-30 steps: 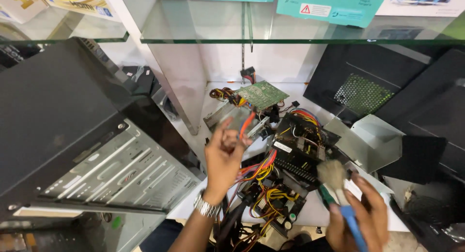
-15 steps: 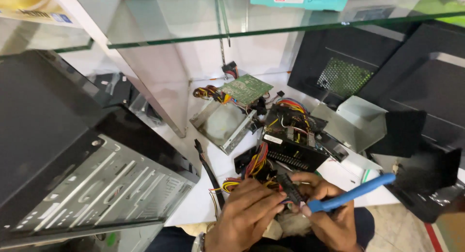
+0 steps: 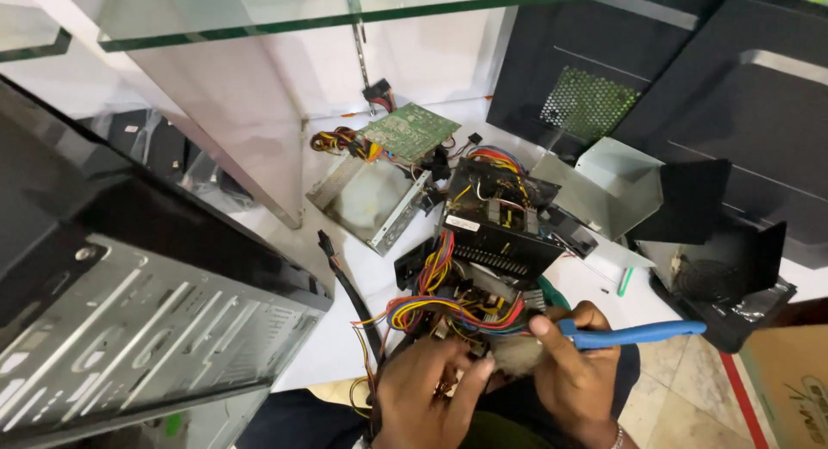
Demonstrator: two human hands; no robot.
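We've got both hands together at 6 o'clock. Right hand (image 3: 576,363) clamped on a blue-handled brush (image 3: 634,332), bristles down by the left hand (image 3: 427,393), whose fingers rest on the open power supply board (image 3: 470,307) with its coloured wire bundle (image 3: 431,307). Green circuit board (image 3: 408,130) at 12 o'clock on the white surface (image 3: 345,345). Computer case (image 3: 129,311) at 9 o'clock.

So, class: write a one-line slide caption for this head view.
Left hand steadies a wired circuit board; right hand holds a blue-handled brush.
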